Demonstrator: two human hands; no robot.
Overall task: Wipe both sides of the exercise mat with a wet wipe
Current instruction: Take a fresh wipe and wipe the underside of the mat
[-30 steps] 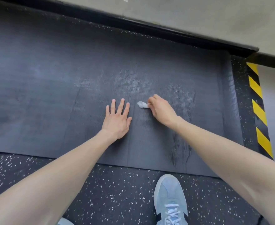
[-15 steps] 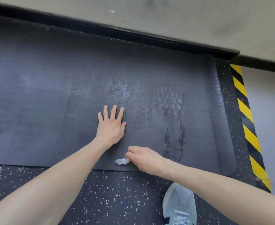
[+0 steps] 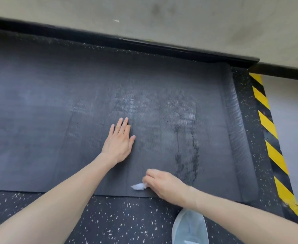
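A dark grey ribbed exercise mat (image 3: 60, 134) lies flat on the floor and fills most of the view. My left hand (image 3: 118, 142) rests palm down on its middle, fingers together and pointing away from me. My right hand (image 3: 163, 184) is near the mat's front edge, its fingers pinching a small crumpled white wet wipe (image 3: 139, 186) against the mat. Dark wet streaks (image 3: 194, 148) run front to back on the mat, right of my hands.
The mat lies on black speckled rubber flooring (image 3: 123, 221). A black skirting strip and pale wall (image 3: 162, 16) border the far side. Yellow-black hazard tape (image 3: 271, 138) runs along the right. My light blue shoe (image 3: 190, 228) stands just below the mat's front edge.
My right hand drew the wipe from beside my left fingertips down to the mat's front edge, and has since shifted slightly right. My left hand's fingers have closed together.
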